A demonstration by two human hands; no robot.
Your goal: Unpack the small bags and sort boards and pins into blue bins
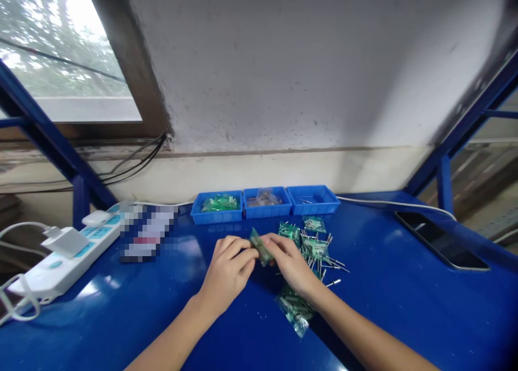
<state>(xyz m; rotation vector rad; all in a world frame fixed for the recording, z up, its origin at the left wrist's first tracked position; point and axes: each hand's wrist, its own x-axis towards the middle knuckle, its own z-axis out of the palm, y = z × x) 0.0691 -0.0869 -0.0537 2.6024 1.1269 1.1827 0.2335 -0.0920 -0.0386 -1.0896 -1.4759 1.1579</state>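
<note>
Between my two hands, above the blue table, is a small greenish plastic bag (261, 248) whose contents I cannot make out. My left hand (231, 268) pinches its left edge with closed fingers. From the other side, my right hand (288, 260) grips it with thumb and fingers. Just right of my right hand lies a loose pile of thin metal rivets (319, 255) among small green-tinted bags. A larger clear bag of similar parts (297, 311) rests under my right forearm, partly hidden by it.
Three blue bins stand in a row at the back: a left bin (216, 215) with green bags, a middle bin (267, 211) with brownish pieces, a right bin (313, 206) with a few thin pins. A power strip (60, 268) lies left, a phone (441, 240) right.
</note>
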